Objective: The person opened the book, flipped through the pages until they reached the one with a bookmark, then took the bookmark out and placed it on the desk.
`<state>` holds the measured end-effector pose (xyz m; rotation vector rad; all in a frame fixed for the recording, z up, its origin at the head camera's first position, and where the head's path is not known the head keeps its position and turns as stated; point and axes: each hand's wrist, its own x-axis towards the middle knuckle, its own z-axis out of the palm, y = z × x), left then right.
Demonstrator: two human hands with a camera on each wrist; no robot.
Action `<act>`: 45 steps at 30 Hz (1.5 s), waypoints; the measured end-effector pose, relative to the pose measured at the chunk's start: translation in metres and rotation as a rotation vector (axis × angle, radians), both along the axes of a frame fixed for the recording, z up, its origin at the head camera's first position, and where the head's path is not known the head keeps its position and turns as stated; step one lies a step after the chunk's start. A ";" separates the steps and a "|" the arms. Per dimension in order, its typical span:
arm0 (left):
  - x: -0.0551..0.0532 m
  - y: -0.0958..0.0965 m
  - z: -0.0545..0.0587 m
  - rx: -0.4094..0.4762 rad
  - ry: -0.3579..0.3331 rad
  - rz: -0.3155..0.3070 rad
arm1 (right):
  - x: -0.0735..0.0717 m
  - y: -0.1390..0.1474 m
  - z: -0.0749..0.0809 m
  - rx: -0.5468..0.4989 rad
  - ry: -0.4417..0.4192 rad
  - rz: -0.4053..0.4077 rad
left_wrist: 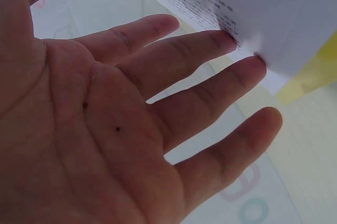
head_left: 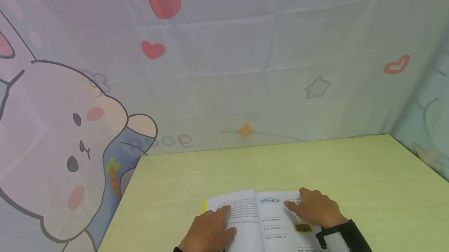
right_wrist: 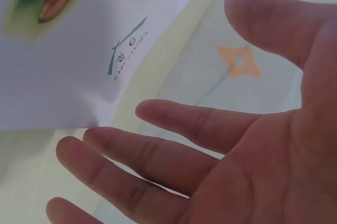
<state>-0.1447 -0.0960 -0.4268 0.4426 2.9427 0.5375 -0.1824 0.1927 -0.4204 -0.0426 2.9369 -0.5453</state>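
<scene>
An open book [head_left: 245, 236] with printed white pages lies near the table's front edge in the head view. My left hand [head_left: 207, 230] rests at its left page. In the left wrist view that hand [left_wrist: 105, 124] has its fingers extended and spread, two fingertips touching the page [left_wrist: 284, 18]. My right hand [head_left: 319, 207] is over the upper right corner of the right page, which carries a small brown picture [head_left: 303, 227]. In the right wrist view its fingers [right_wrist: 152, 155] are extended at the page's edge, gripping nothing that I can see.
A pale yellow-green table [head_left: 350, 166] extends behind and beside the book. Behind it hangs a cloth backdrop [head_left: 224, 100] with printed hearts and a large cartoon rabbit [head_left: 52, 135] on the left. A yellow strip [head_left: 204, 206] shows along the book's left edge.
</scene>
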 end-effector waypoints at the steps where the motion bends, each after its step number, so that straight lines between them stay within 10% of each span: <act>1: 0.000 0.000 0.000 0.001 0.000 0.001 | 0.000 0.001 0.000 0.002 0.003 0.000; 22: -0.002 0.003 0.000 0.015 -0.050 0.035 | -0.006 0.013 0.003 -0.108 0.265 -0.047; 45: -0.002 0.002 -0.002 0.009 -0.035 0.028 | -0.002 0.014 0.014 -0.195 0.314 -0.023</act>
